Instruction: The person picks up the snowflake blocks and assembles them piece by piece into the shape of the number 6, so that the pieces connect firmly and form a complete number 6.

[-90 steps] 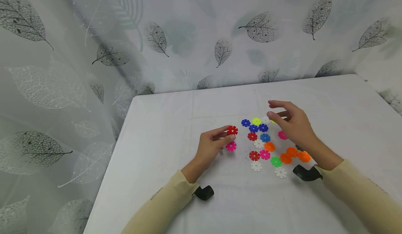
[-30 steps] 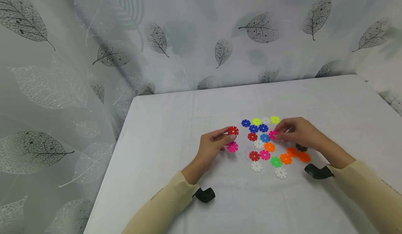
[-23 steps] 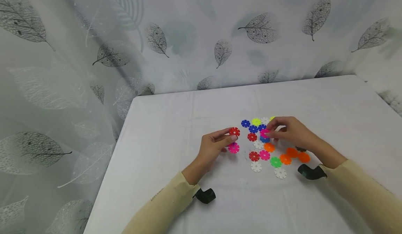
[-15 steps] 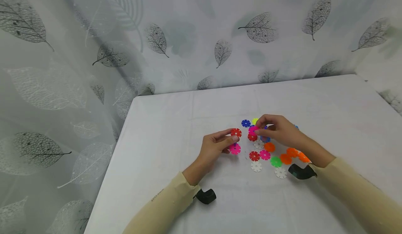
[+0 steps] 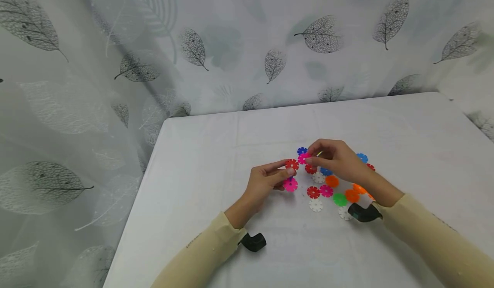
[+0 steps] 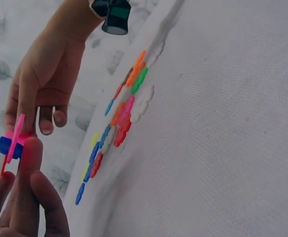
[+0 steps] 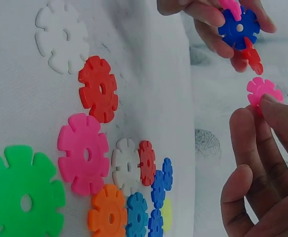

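Note:
My left hand (image 5: pixel 264 178) holds a small joined piece of notched plastic discs up over the table. In it a red disc (image 5: pixel 292 164) and a pink disc (image 5: pixel 290 185) are slotted into a blue disc (image 7: pixel 247 35), which the right wrist view shows between the fingers. Thumb and fingers of my right hand (image 5: pixel 337 159) pinch a single pink disc (image 7: pixel 259 88). That disc is close beside the red one of the joined piece, with a narrow gap between them in the right wrist view.
Loose notched discs lie flat on the white tabletop below the hands, among them a green disc (image 5: pixel 340 199), a white disc (image 5: pixel 315 205), an orange disc (image 5: pixel 332 181) and a red disc (image 5: pixel 313 192). A leaf-patterned curtain (image 5: pixel 231 43) hangs behind the table's far edge.
My right hand has picked up the pink disc from the right of the loose discs and carried it left to the joined piece. My left hand has shifted slightly right, still gripping.

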The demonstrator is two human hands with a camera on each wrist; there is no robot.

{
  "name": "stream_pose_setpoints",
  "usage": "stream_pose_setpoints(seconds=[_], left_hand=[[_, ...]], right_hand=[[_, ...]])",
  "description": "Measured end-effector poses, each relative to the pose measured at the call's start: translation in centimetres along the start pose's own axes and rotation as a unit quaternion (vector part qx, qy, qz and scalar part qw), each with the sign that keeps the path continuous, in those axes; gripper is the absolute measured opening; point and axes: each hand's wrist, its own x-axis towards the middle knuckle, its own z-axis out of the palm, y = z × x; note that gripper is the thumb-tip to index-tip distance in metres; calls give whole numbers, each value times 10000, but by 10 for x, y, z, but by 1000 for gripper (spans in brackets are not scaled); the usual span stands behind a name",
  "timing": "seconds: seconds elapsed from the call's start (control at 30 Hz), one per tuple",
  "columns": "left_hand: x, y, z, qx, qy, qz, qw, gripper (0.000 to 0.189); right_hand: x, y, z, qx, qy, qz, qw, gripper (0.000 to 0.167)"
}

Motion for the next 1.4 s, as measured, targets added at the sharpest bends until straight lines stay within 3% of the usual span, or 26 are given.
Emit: stream_pose_setpoints(seconds=[0.4,0.63,1.03,1.2,1.4], left_hand=[[0,0,-2,-6,-129,5,9999,37],[-1,-1,-2,-15,-203,-23,9998,35],[-2,1,2,163,-348,-20,9993,37],[-4,3,4,198,-296,43,9994,37],[-5,2,4,355,-269,-50,9990,36]], right_hand=[[-2,0,3,-144,35,-315,9994,16],[-4,-1,3,-472,281,-490,9973,21],[-7,3,7,-1120,826,-1596,9773,32],[-7,4,12,-995,1032,-2046,9683,35],[-10,5,18,-771,1057,-2066,9696,36]])
